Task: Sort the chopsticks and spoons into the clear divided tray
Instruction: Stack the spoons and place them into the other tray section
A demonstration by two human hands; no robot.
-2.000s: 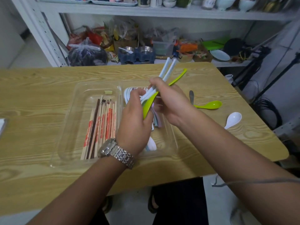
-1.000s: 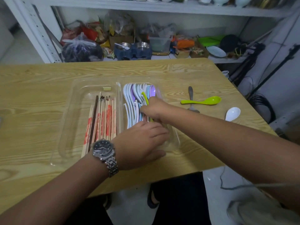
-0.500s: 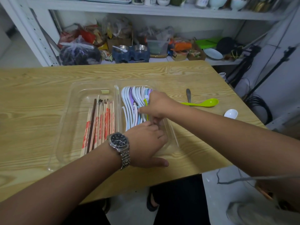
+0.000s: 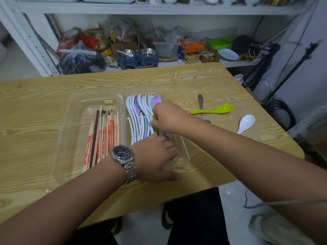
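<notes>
1. Tray, clear and split in two, lies in the middle of the wooden table. A white shelf stuffed with bags and bowls stands behind the table.
2. Both arms reach in over the near edge and hide the near right part of the tray.
3. The left hand lies flat in the right half, fingers straight, thumb out by the near rim. It holds nothing.
4. The right hand is curled down on the spoons and grips some at the right of the row. A bit of green peeks out under it, and the fingertips are hidden.
5. Chopsticks lie in the left half, side by side, running from near to far.
6. The spoons are packed on their sides in the right half, bowls far, handles toward the person.
7. A green spoon lies on the table right of the tray, bowl to the right, across a metal handle whose other end the arm hides.
8. A white spoon lies near the table's right edge, handle pointing toward the person.
9. A watch sits on the left wrist.
</notes>
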